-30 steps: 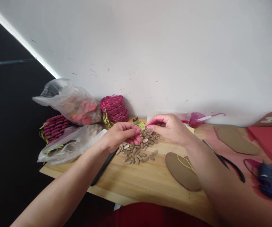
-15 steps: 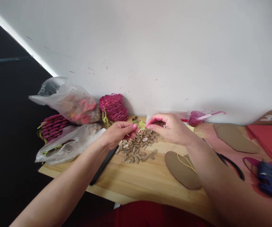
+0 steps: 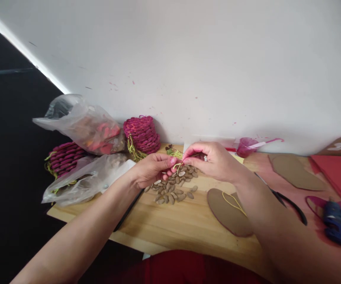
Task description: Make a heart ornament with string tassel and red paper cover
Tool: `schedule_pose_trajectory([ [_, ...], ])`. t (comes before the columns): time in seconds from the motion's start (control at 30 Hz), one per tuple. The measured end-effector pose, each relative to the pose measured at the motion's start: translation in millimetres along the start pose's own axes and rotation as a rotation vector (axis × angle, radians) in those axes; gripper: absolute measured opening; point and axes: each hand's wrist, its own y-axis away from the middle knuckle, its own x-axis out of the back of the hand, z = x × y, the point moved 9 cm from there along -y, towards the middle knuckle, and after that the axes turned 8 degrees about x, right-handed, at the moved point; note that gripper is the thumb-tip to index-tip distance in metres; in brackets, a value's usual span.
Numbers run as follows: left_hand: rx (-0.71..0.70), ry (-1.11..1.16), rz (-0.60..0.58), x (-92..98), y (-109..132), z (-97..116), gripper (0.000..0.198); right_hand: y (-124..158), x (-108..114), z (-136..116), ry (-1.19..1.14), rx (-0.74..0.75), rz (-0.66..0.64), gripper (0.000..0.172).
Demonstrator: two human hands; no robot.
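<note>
At the centre of the frame, my left hand and my right hand are raised close together, thumb and fingers of each pinched on a thin yellow-green cord. The cord is located between the fingertips; its portion inside my right hand is hidden. Below and behind the hands, a loose pile of small brown oval shell-like pieces lies on the pale wooden tabletop. At the left of the frame, a clear plastic bag with red and brown contents rests above a second, flatter clear plastic bag; just right of the upper bag stands a magenta coiled bundle of strung pieces. At the lower right of centre, a flat brown rounded panel carries a thin yellow looped cord. Farther right are black-handled scissors, partly covered by my right forearm, and a blue glue gun.
</note>
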Motion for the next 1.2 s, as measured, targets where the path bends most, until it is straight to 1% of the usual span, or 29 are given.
schedule_pose_trajectory([
  [0.17, 0.060, 0.095, -0.083, -7.6, -1, -11, 0.047, 0, -2, -2, -0.027, 0.028, -0.023, 0.010],
  [0.47, 0.099, 0.098, -0.138, -11.2, -2, -20, 0.047, 0, -2, -5, -0.031, 0.047, -0.017, 0.007],
  [0.7, 0.095, 0.085, -0.174, -17.3, -1, -23, 0.048, 0, -1, -3, -0.062, 0.022, -0.012, 0.008],
  [0.93, 0.088, 0.093, -0.171, -19.0, -2, -23, 0.047, 0, -3, -2, -0.076, 0.022, -0.008, 0.007],
  [1.2, 0.093, 0.155, -0.154, -20.7, -1, -24, 0.036, 0, -1, -2, -0.043, 0.031, 0.000, 0.008],
])
